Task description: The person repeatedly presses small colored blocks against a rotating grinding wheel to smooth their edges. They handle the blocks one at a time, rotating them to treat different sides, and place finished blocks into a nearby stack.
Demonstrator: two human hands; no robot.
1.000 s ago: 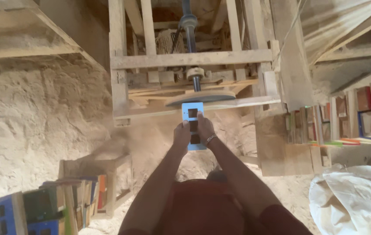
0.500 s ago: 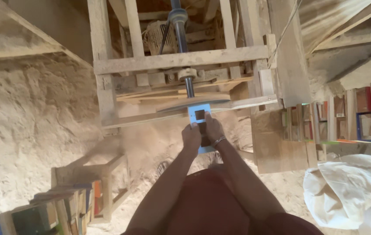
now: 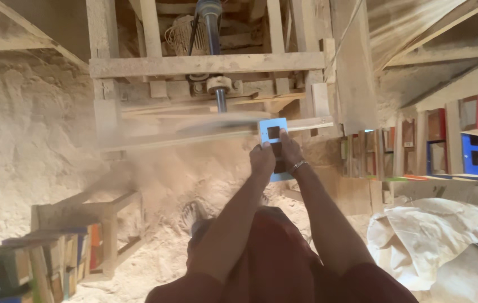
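A light-blue flat wooden piece (image 3: 273,133) with a square hole is gripped by both hands. My left hand (image 3: 262,159) clasps its left side and my right hand (image 3: 289,152), with a bracelet at the wrist, its right side. The piece's upper end lies against the blurred spinning disc (image 3: 225,121) of a wooden-framed machine (image 3: 205,64). A vertical metal shaft (image 3: 211,25) runs down to the disc. Sawdust blows off to the left.
Thick sawdust (image 3: 20,151) covers the floor and is piled at the left. Stacks of painted wooden pieces (image 3: 48,258) stand at lower left, more coloured blocks (image 3: 474,146) on racks at the right. A white sack (image 3: 441,235) lies at lower right.
The view has shifted left, so the hands and the blue piece now sit further right in the frame. The piece stays held against the disc's edge.
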